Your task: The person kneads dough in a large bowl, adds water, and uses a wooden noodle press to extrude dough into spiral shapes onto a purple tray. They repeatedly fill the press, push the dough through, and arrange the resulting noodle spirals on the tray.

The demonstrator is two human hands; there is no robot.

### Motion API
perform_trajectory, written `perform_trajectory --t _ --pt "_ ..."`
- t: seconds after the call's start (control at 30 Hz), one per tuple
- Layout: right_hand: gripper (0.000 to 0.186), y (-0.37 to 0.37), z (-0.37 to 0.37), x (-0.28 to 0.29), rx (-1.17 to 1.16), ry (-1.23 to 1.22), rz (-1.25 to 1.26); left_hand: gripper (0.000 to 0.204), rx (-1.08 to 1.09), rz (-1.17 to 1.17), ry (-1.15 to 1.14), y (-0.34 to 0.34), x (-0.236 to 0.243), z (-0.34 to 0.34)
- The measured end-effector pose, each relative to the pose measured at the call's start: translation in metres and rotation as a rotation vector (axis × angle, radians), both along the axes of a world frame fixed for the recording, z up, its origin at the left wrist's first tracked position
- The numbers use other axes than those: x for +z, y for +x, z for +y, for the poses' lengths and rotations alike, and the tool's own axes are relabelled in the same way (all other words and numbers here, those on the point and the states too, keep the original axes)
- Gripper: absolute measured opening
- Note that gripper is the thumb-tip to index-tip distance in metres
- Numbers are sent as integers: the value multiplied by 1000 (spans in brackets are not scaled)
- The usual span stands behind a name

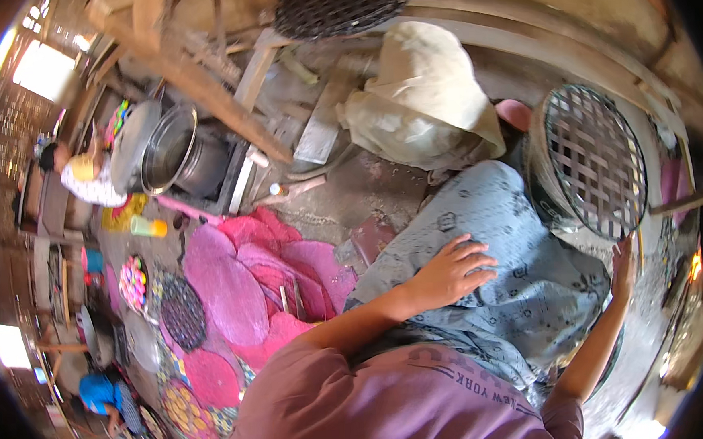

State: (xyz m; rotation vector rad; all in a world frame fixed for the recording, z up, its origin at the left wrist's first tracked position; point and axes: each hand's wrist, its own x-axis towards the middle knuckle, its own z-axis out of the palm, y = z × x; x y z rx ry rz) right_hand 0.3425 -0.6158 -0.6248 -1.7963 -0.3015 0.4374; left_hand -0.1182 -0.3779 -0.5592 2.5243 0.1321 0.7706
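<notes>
My left hand (455, 273) rests palm down on the grey-blue patterned cloth (480, 212) over my bent leg, fingers spread and holding nothing. On the far right, my right hand (624, 267) reaches the lower rim of a round woven lattice tray (595, 156), its fingers together at the edge and appearing to pinch it; the fingertips are partly hidden. The tray leans over the mouth of a large round grey vessel (540, 177) beside my leg. What is inside the vessel is hidden.
A pale cloth (428, 94) drapes a bulky heap ahead. Pink round sheets (227, 283) lie on the floor to the left, near a big metal pot (203, 166) and a wooden beam (190, 76). Flames (696, 266) show at the far right. Two people (87, 173) are at the left.
</notes>
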Motion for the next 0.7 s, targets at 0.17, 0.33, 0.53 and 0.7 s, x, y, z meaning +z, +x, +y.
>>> perform_trajectory --t 0.17,0.33,0.53,0.7 --pt "68 6 58 21 38 -119 278 25 327 25 -258 -89 -58 14" --pt "49 3 56 24 -82 19 410 32 1325 201 -179 -222 -167 29" --pt "34 5 38 37 22 292 585 103 1918 1111 -669 -355 -245 -29" --pt "25 -3 24 32 -2 365 701 98 1754 1154 -850 -386 -268 -22"
